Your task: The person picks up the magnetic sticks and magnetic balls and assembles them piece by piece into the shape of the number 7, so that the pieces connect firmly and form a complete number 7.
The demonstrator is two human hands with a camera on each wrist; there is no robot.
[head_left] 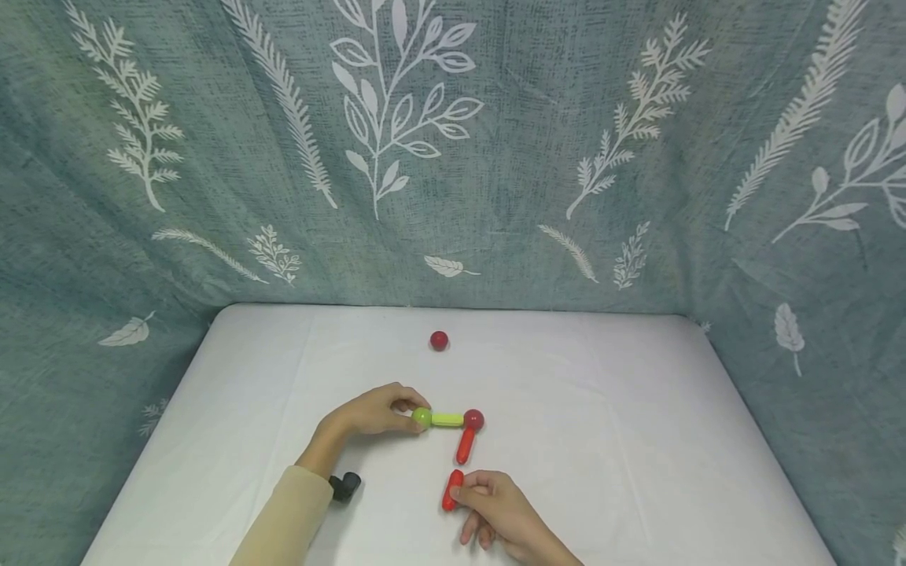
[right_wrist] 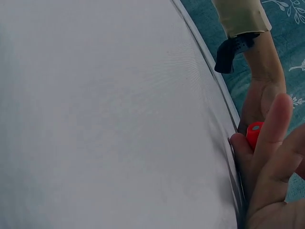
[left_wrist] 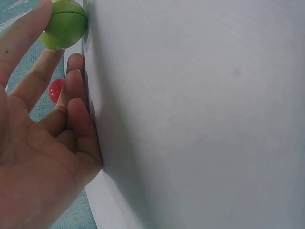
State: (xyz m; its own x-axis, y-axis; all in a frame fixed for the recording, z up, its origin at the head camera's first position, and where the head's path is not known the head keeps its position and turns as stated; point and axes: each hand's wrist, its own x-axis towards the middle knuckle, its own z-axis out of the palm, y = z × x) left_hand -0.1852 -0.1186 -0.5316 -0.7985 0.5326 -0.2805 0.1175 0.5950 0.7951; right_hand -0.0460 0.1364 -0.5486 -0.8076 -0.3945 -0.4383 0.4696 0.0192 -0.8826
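Note:
My left hand (head_left: 373,410) pinches a green ball (head_left: 421,417) between thumb and fingers; that ball (left_wrist: 66,31) also shows at the top of the left wrist view. A yellow-green rod (head_left: 447,420) runs from it to a dark red ball (head_left: 473,420). From the red ball, a red rod (head_left: 465,446) points toward the near side. Just below that rod, my right hand (head_left: 501,507) holds a loose red rod (head_left: 449,497) between thumb and fingers. In the right wrist view, fingers hide much of a red piece (right_wrist: 253,132) with a hole in its end.
Another dark red ball (head_left: 439,340) lies alone near the back of the white table (head_left: 602,440). A black device (head_left: 345,486) sits at the left wrist. Behind the table hangs a green-blue curtain (head_left: 510,196) with white leaf prints.

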